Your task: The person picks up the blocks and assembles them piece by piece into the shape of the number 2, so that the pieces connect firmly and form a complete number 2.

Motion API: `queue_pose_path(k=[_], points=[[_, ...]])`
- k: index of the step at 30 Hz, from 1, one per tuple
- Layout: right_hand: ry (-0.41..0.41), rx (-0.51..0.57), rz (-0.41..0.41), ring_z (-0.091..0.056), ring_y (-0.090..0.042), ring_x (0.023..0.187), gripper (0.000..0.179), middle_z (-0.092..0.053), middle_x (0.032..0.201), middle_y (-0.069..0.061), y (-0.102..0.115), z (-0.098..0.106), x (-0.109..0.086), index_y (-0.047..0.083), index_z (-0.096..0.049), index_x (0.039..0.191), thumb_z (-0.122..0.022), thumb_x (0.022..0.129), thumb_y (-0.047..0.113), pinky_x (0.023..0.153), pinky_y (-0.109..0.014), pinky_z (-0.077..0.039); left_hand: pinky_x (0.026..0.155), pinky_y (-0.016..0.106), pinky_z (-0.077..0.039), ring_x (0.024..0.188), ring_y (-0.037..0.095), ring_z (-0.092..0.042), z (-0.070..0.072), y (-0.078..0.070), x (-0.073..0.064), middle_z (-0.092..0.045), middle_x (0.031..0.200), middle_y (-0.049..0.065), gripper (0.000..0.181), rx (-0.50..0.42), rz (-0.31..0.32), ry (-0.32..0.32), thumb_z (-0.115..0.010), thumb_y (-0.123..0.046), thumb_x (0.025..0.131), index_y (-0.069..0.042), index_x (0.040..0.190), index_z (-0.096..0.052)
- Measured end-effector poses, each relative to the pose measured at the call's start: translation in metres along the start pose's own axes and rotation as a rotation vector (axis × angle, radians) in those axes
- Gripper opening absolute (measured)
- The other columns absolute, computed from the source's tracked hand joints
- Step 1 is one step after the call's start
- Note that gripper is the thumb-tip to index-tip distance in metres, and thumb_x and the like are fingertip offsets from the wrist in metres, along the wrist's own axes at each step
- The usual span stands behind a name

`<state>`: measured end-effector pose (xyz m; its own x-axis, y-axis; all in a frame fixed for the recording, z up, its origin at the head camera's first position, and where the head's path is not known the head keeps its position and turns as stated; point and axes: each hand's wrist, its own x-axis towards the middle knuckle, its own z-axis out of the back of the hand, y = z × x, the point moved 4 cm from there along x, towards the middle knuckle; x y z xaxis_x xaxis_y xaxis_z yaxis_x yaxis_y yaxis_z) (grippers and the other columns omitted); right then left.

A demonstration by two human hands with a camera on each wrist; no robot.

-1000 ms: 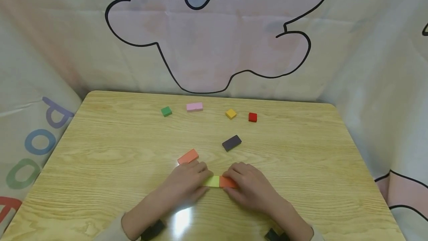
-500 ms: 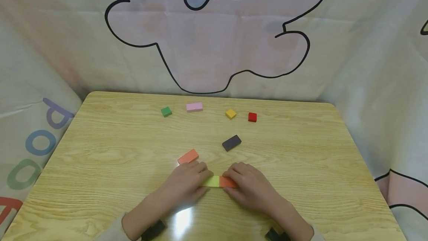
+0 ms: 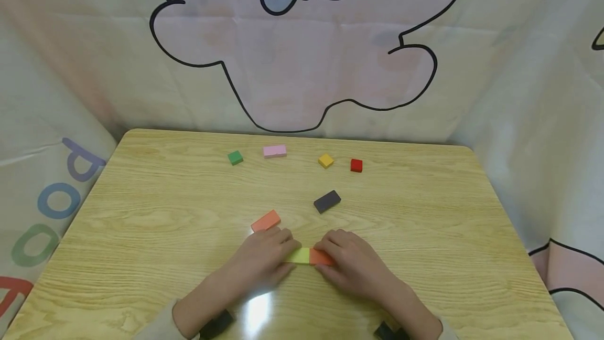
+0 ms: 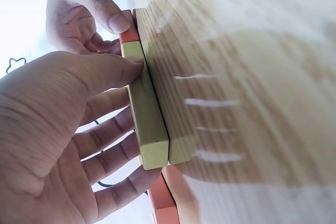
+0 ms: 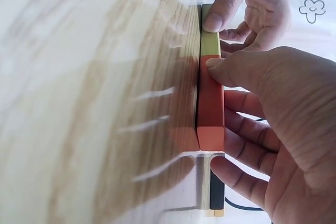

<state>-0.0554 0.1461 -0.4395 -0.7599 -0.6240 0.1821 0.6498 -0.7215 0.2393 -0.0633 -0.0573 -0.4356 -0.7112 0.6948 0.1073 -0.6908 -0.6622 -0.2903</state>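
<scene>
My left hand (image 3: 264, 256) pinches a yellow-green block (image 4: 148, 114) between the thumb on its near side and the fingers behind. My right hand (image 3: 351, 261) holds an orange-red block (image 5: 211, 103) the same way. The two blocks lie flat on the table, end to end in one line, their short ends meeting between my hands. In the head view both outer ends are covered by my fingers. Just beyond my left fingertips lies a lighter orange block (image 3: 266, 221), set at a slant.
A black block (image 3: 327, 201) lies slantwise past my right hand. Farther back on the wooden table (image 3: 165, 198) are a green block (image 3: 235, 158), a pink block (image 3: 274, 151), a yellow block (image 3: 325, 160) and a red block (image 3: 356, 165). A printed curtain (image 3: 292, 67) hangs behind.
</scene>
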Motion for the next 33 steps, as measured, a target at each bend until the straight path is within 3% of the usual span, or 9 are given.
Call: queue_pose_path(k=[10, 18, 26, 33], points=[[0.008, 0.014, -0.002, -0.066, -0.007, 0.099, 0.031, -0.072, 0.111, 0.008, -0.0007, 0.0005, 0.0003, 0.02, -0.075, 0.114, -0.084, 0.09, 0.037, 0.088, -0.029, -0.058, 0.07, 0.019, -0.041, 0.079, 0.006, -0.046, 0.0003, 0.0004, -0.0001, -0.06, 0.094, -0.011, 0.015, -0.014, 0.0, 0.005, -0.075, -0.029, 0.095, -0.022, 0.107, -0.073], [0.011, 0.015, 0.0, -0.066, -0.008, 0.099, 0.031, -0.071, 0.11, 0.007, -0.0004, -0.0002, 0.0, 0.019, -0.075, 0.115, -0.084, 0.09, 0.036, 0.087, -0.029, -0.059, 0.068, 0.019, -0.039, 0.077, 0.006, -0.045, 0.0025, -0.0006, -0.0012, -0.058, 0.09, -0.01, 0.014, -0.009, -0.017, -0.027, -0.077, -0.027, 0.092, -0.021, 0.103, -0.072], [0.019, 0.014, -0.01, -0.064, -0.007, 0.098, 0.032, -0.07, 0.11, 0.008, -0.0008, -0.0009, 0.0, 0.02, -0.075, 0.116, -0.083, 0.091, 0.037, 0.087, -0.03, -0.058, 0.068, 0.019, -0.04, 0.078, 0.006, -0.046, 0.0016, -0.0005, -0.0005, -0.059, 0.092, -0.011, 0.014, -0.004, -0.006, -0.011, -0.076, -0.029, 0.094, -0.022, 0.106, -0.073], [0.021, 0.018, -0.018, -0.064, -0.006, 0.1, 0.041, -0.07, 0.113, 0.009, -0.0014, -0.0005, -0.0011, 0.02, -0.072, 0.125, -0.083, 0.091, 0.04, 0.09, -0.031, -0.058, 0.072, 0.022, -0.043, 0.082, 0.007, -0.049, 0.0025, -0.0004, -0.0016, -0.062, 0.095, -0.011, 0.021, -0.012, 0.008, -0.015, -0.075, -0.032, 0.094, -0.022, 0.112, -0.073]])
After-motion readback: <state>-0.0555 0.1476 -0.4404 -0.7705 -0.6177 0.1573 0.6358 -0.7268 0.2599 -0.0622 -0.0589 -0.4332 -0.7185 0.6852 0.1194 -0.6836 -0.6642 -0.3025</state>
